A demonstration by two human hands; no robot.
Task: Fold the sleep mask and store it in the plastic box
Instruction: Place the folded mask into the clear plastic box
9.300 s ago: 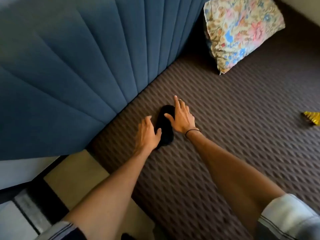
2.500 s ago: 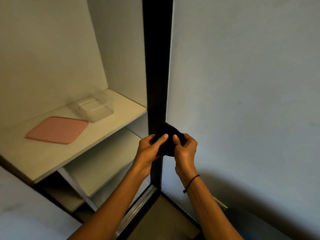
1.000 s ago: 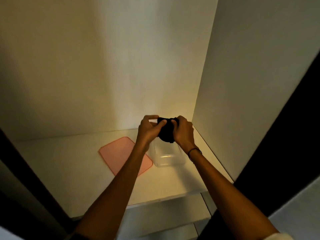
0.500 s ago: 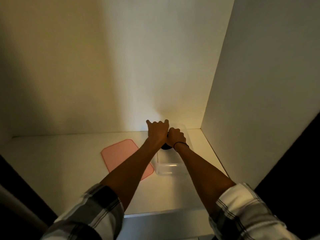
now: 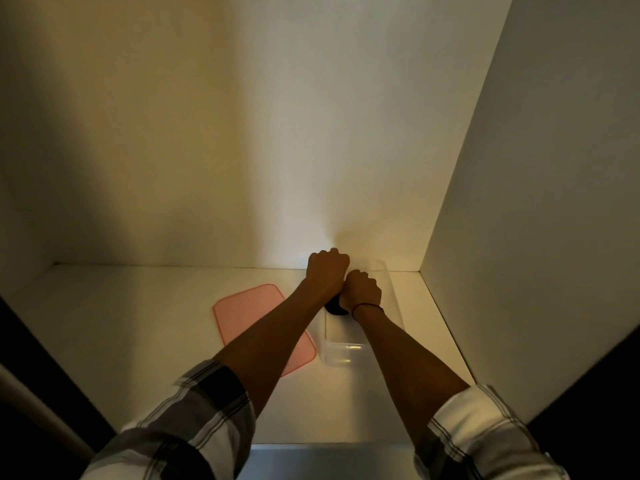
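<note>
Mask going into the box, lid not yet on.

Nearest, the clear plastic box (image 5: 341,353) sits on the shelf (image 5: 138,323) beside its pink lid (image 5: 242,306). Farther in, the left hand (image 5: 327,271) and right hand (image 5: 362,291) curl fingers down over the box's far end, pressing the black sleep mask (image 5: 333,308) inside; whether they pinch it cannot be told. Releasing and lidding likely remain.

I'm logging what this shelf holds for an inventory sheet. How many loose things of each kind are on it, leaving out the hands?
Clear plastic box: 1
Pink lid: 1
Black sleep mask, mostly hidden under the left hand and right hand: 1
Total: 3
</note>
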